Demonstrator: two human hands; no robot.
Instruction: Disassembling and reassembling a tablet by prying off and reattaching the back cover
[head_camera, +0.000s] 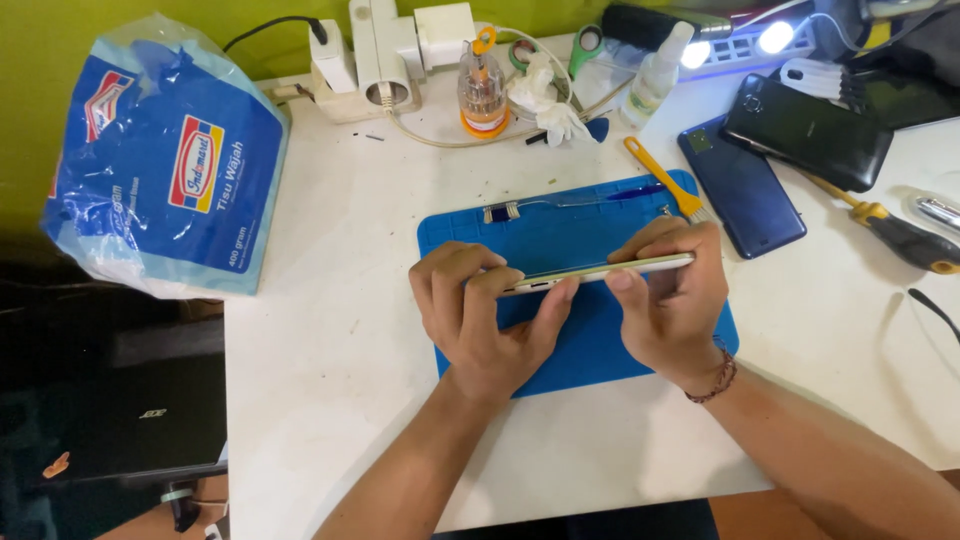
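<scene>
Both hands gripped a slim phone (600, 272) edge-on above the blue mat (560, 235). Left hand (480, 310) pinched its near end; right hand (672, 300) pinched the far end. Yellow brush (660, 178) lay at the mat's far corner.

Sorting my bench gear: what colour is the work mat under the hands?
Blue: the mat shows best in the head view, beneath the left hand and right hand.

left hand (478, 315), right hand (672, 305) (both pinching)
</scene>
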